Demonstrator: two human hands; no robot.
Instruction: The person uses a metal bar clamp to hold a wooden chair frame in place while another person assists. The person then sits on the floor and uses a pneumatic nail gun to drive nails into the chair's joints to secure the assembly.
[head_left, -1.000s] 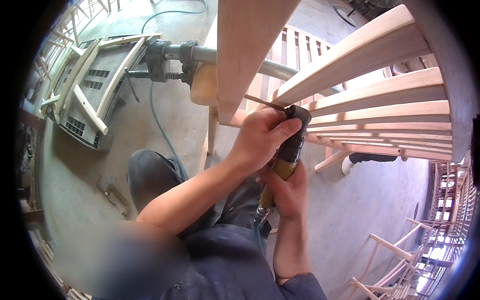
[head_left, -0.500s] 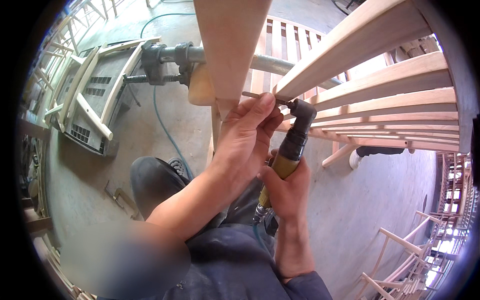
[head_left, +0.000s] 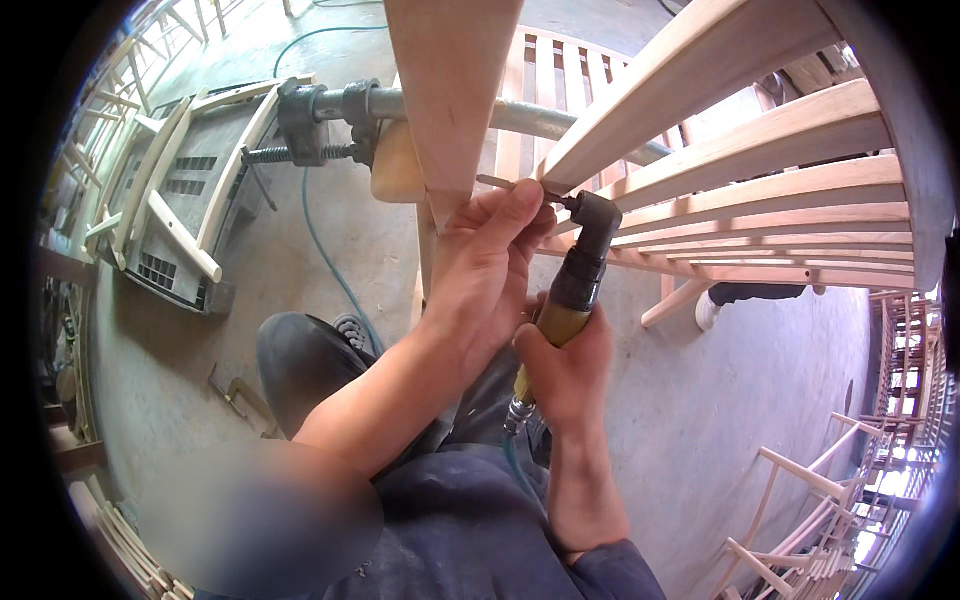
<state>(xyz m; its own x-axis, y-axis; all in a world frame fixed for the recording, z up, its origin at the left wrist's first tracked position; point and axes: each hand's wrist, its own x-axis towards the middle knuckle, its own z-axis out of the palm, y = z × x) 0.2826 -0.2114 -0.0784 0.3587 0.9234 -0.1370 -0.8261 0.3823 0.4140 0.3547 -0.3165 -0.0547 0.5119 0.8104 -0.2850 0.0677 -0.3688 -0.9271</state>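
Note:
In my right hand [head_left: 572, 370] is a yellow-and-black right-angle air driver [head_left: 578, 285], its head up and its hose fitting at the bottom. My left hand [head_left: 487, 245] pinches a thin, screw-like metal shaft [head_left: 495, 181] between thumb and fingers, in line with the driver's nose. The shaft's tip points left, toward a broad wooden post [head_left: 450, 90]. Both hands are just below the near end of a wooden slat [head_left: 650, 110], part of a slatted frame. Whether the shaft touches the post is hard to make out.
A metal bar clamp [head_left: 365, 105] with a wooden block [head_left: 398, 165] spans behind the post. Curved wooden frame parts [head_left: 160, 190] lie on a dark crate at left. A C-clamp [head_left: 240, 395] and a green hose [head_left: 325, 245] are on the floor. Wooden frames [head_left: 800, 475] stand at right.
The whole view has shifted slightly, with the post and slats now a little further left. Both hands keep the same grip, the driver and metal shaft staying lined up.

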